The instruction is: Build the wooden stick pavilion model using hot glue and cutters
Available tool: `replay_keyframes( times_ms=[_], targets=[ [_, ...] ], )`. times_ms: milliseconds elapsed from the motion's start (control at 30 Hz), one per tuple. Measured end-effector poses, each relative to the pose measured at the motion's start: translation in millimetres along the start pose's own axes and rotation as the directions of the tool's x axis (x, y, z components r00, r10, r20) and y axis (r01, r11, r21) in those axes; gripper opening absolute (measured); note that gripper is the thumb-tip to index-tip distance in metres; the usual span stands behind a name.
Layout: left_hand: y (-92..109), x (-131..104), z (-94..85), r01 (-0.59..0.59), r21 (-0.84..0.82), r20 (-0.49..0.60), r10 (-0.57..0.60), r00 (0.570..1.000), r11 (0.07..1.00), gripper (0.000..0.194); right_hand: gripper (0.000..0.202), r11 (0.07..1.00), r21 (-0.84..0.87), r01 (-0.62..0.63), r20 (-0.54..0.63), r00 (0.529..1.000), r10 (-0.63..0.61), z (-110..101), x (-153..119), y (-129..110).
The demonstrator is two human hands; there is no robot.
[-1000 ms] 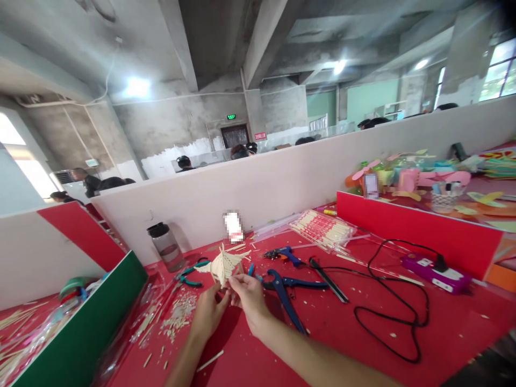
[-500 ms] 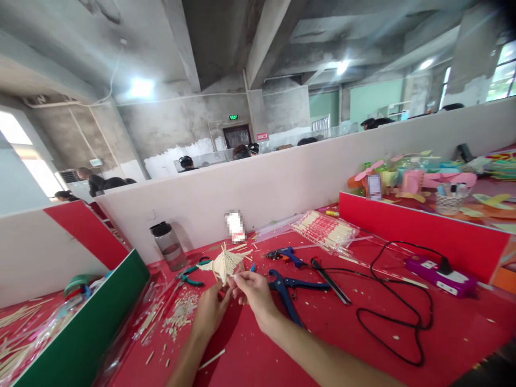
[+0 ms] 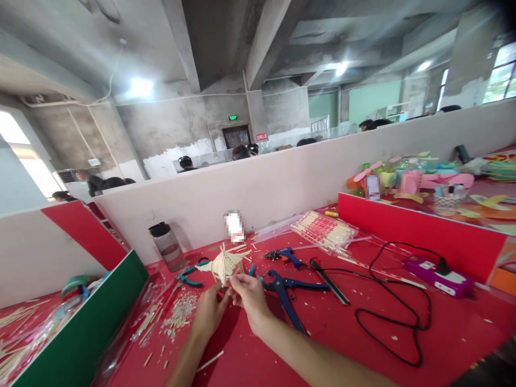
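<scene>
Right hand (image 3: 253, 301) has eased slightly toward left hand (image 3: 207, 312) since the earlier frame; little else shifts. Stick model (image 3: 224, 264) sits left of blue cutter (image 3: 306, 285), left fingers grasping its near edge. Right fingers pinched there; cannot tell on what. Squeezing too hard could snap sticks or loosen joints.

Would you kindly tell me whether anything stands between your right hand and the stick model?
Nothing visible does: the right hand has its fingertips at the lower edge of the stick model, beside the left hand. The teal pliers and blue cutter lie off to either side. Whether the fingers pinch a tiny piece, I cannot tell.
</scene>
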State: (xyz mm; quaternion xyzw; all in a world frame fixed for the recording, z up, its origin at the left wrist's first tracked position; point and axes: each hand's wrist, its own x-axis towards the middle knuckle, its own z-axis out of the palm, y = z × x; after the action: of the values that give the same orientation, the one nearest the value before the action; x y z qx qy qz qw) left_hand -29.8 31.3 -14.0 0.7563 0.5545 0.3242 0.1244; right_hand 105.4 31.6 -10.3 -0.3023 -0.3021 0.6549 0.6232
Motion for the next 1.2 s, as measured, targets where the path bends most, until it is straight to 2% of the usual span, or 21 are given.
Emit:
replay_keyframes(
  times_ms=[600,967,1200],
  targets=[
    [-2,-1,-0.7,0.02,0.024,-0.006,-0.02,1.0,1.0,0.024,0.034,0.994,0.047,-0.1,0.004,0.995,0.1,1,-7,-6],
    [-3,0,1.6,0.019,0.012,0.009,-0.019,1.0,1.0,0.019,0.035,0.997,0.028,-0.078,0.03,0.997,0.077,0,-7,-5],
    [-5,-1,3.1,-0.011,-0.003,-0.005,0.011,1.0,1.0,0.021,0.035,0.974,0.158,-0.161,-0.009,0.986,0.164,2,-11,-7]
  ],
)
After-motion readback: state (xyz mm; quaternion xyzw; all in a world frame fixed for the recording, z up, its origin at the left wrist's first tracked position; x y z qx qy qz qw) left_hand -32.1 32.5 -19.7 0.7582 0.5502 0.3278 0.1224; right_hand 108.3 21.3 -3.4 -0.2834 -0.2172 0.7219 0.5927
